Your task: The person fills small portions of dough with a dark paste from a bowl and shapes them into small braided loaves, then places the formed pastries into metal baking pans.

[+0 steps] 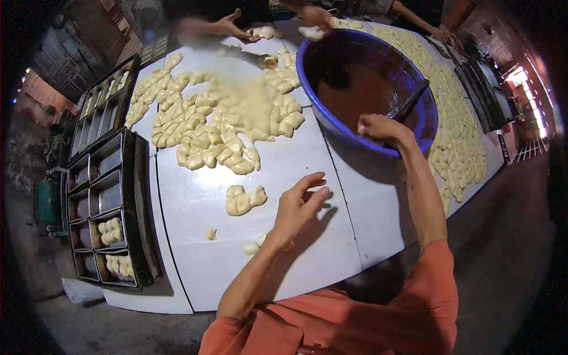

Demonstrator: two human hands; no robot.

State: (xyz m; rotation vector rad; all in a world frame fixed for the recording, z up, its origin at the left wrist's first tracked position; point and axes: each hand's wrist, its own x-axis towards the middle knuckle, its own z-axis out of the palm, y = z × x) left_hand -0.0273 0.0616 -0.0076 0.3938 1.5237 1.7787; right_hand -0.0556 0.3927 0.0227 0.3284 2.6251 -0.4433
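Note:
My left hand (300, 207) hovers over the near part of the white table, fingers apart, with nothing in it. My right hand (381, 128) is at the near rim of a large blue basin (331, 121), its fingers curled; what they hold, if anything, is hidden. Brown liquid (355, 89) lies in the basin, and a dark brush-like tool (409, 102) leans inside, beside my right hand. A small cluster of pale dough pieces (244, 200) sits left of my left hand. Smaller dough pieces (252, 247) lie by my left wrist, and a tiny scrap (211, 234) farther left.
A big spread of shiny dough pieces (207, 121) covers the far left table; more dough (455, 154) lies right of the basin. Black compartmented baking tins (123, 177) line the left edge, some holding dough. Other people's hands (228, 26) work across the table. Dark tins (482, 89) stand at right.

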